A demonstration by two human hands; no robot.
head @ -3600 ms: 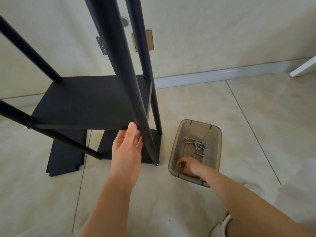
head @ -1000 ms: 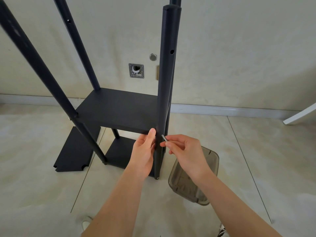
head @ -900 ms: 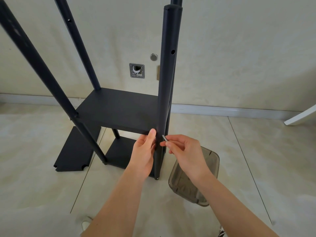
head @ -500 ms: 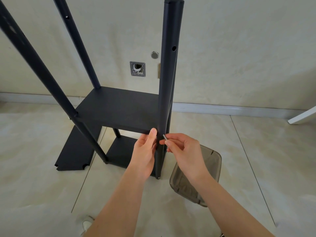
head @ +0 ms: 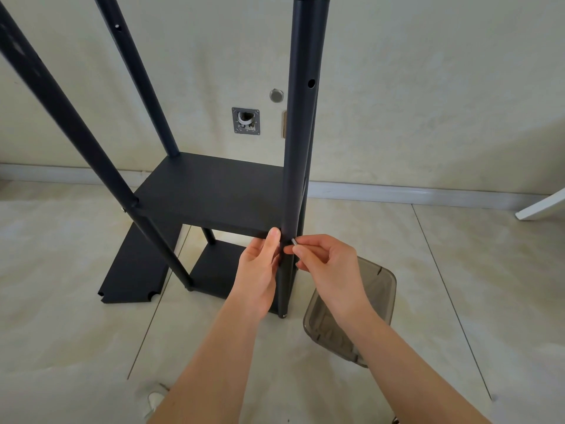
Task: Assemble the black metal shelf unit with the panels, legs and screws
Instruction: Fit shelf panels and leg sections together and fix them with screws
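Note:
The black shelf unit stands on the floor with a middle panel (head: 214,197) and a bottom panel (head: 214,270) between upright legs. The near right leg (head: 301,133) rises in front of me. My left hand (head: 258,270) holds that leg and the panel's front corner, thumb up on the panel edge. My right hand (head: 327,264) pinches a silver screw (head: 294,242) with its tip against the leg at the panel's height.
A loose black panel (head: 134,270) lies flat on the tiles at the left. A smoky plastic bin (head: 379,289) sits on the floor to the right of the leg, partly behind my right arm. The wall and skirting are close behind. A white furniture leg (head: 541,205) shows at far right.
My right hand left the bin with a screw and rose to the leg. Over the last second the screw has stayed at the leg, and the view shifted slightly.

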